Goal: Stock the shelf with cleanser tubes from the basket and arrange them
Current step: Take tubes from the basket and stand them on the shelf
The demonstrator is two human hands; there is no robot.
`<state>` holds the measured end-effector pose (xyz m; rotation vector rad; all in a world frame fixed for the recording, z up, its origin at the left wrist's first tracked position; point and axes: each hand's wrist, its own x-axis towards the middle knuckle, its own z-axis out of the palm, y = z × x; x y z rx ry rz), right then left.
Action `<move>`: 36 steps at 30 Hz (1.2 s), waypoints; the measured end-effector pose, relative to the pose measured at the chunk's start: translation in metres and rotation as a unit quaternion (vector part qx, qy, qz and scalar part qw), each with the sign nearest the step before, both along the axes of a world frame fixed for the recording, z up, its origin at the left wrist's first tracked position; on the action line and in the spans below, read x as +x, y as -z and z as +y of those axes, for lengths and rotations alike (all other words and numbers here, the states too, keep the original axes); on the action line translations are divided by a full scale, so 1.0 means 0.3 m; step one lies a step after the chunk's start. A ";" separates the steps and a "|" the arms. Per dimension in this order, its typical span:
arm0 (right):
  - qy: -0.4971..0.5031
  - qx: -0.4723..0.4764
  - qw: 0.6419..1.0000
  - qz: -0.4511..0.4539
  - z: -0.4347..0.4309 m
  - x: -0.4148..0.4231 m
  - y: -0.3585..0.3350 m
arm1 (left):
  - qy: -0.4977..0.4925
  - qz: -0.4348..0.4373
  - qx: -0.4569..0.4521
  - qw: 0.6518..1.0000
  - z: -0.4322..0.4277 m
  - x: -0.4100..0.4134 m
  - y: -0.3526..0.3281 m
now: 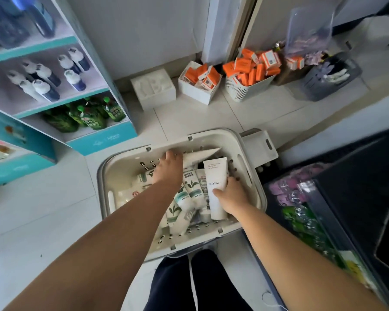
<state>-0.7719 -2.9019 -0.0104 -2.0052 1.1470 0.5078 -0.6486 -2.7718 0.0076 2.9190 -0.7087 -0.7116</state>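
Note:
A cream plastic basket (pixel 121 167) stands on the floor in front of me, holding several cleanser tubes. My right hand (pixel 230 195) grips a white tube marked FLORAL (pixel 215 176) on the basket's right side. My left hand (pixel 169 168) reaches into the far side and grips the flat end of another white tube (pixel 200 154). White tubes with green leaf prints (pixel 190 187) lie between my hands. The teal shelf unit (pixel 94 140) stands to the left.
The shelf holds white-and-navy bottles (pixel 43 83) and green pouches (pixel 88 116). White boxes and baskets of orange cartons (pixel 247 70) line the far wall. A grey bin (pixel 328 84) sits at the back right. A dark crate of wrapped packets (pixel 301 209) stands at right.

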 end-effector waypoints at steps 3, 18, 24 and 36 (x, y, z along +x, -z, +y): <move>0.041 0.033 0.999 -0.015 -0.009 -0.003 0.016 | -0.006 -0.028 0.021 0.999 -0.032 -0.008 0.024; 0.087 0.119 0.982 -0.116 -0.040 -0.014 -0.069 | 0.008 0.092 -0.068 0.993 0.045 0.023 0.041; 0.163 0.199 0.929 -0.267 -0.057 0.019 -0.206 | -0.143 0.375 -0.283 0.871 0.073 0.045 -0.074; 0.217 0.204 0.859 -0.415 -0.113 -0.068 -0.598 | -0.075 0.588 -0.410 0.693 -0.033 0.031 -0.465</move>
